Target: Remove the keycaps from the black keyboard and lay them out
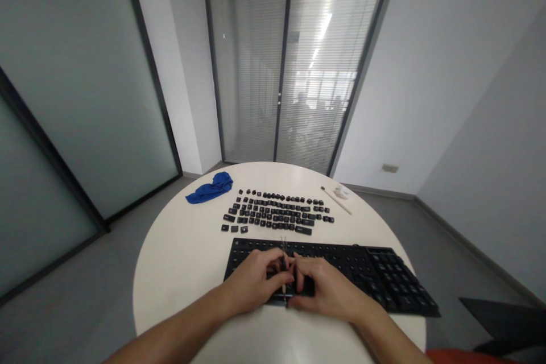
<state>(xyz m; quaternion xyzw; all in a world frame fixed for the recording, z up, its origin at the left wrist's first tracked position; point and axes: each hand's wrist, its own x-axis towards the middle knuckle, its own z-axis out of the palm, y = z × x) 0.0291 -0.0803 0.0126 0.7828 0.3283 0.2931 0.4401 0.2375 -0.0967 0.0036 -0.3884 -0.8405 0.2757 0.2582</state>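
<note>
A black keyboard (354, 264) lies across the near part of the round table; its left and middle sections lack keycaps, while the number pad at the right still has them. Over its lower left part, my left hand (256, 278) has its fingers closed on a thin wire tool (284, 245) that stands roughly upright. My right hand (326, 287) touches the left one at the fingertips, its fingers bent over the keyboard; what they hold, if anything, is hidden. Beyond the keyboard, loose black keycaps (273, 217) lie in rows.
On the pale table (170, 261), a blue cloth (211, 187) lies at the back left. A thin brush (336, 201) and a small clear plastic bag (342, 192) lie at the back right. A dark chair part (507, 318) shows at the lower right.
</note>
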